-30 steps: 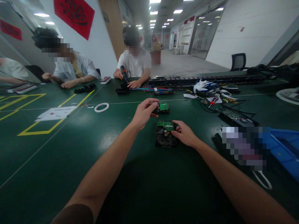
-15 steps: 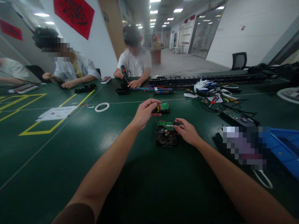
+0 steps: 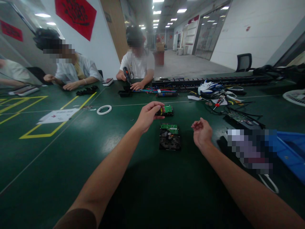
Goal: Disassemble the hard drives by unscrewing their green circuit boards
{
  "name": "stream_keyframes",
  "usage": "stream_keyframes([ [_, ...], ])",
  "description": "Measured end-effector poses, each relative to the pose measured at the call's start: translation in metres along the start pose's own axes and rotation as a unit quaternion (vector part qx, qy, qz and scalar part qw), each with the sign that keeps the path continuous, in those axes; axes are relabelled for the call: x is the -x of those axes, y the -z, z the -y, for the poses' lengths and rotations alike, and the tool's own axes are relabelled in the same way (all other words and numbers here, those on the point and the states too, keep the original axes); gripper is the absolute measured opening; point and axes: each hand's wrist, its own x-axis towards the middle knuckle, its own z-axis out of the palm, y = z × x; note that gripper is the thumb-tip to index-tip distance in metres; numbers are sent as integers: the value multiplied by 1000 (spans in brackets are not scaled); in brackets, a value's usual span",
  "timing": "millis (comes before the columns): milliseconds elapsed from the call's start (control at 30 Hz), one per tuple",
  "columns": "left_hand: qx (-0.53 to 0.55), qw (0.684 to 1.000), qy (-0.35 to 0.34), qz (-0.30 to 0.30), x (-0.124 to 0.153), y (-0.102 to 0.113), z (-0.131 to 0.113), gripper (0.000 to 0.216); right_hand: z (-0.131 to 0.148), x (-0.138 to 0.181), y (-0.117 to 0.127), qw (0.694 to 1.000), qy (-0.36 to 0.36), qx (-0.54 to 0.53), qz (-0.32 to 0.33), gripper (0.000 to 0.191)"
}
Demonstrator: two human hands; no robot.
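Observation:
My left hand [image 3: 149, 116] is closed around the black-and-yellow handle of what looks like a screwdriver [image 3: 160, 111], held above the table. Just below it lies a hard drive [image 3: 170, 140], its green circuit board facing up at the far end and its dark metal body toward me. Behind the left fingers a second hard drive [image 3: 168, 110] with a green board lies partly hidden. My right hand [image 3: 202, 132] is off to the right of the nearer drive, not touching it. Its fingers are curled together, and whether they hold something small cannot be made out.
A white ring of tape [image 3: 104, 110] and a paper sheet [image 3: 57, 116] lie left. To the right are gloves [image 3: 208, 87], a red-handled screwdriver [image 3: 218, 103], a cabled device [image 3: 245, 120] and a blue bin [image 3: 292, 152]. Across the table, a person holds a power screwdriver [image 3: 127, 74].
My right hand has moved away from the hard drive's right edge, out to the right, and its fingers have curled in. My left hand has barely moved.

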Motion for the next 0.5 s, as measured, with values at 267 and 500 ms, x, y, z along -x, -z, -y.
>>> stream_keyframes([
  [267, -3, 1000, -1, -3, 0, 0, 0, 14, 12, 3, -2, 982, -106, 86, 130, 45],
  [500, -2, 1000, -3, -1, -1, 0, 1, 16, 20, 1, -3, 954, -166, 167, 186, 38],
])
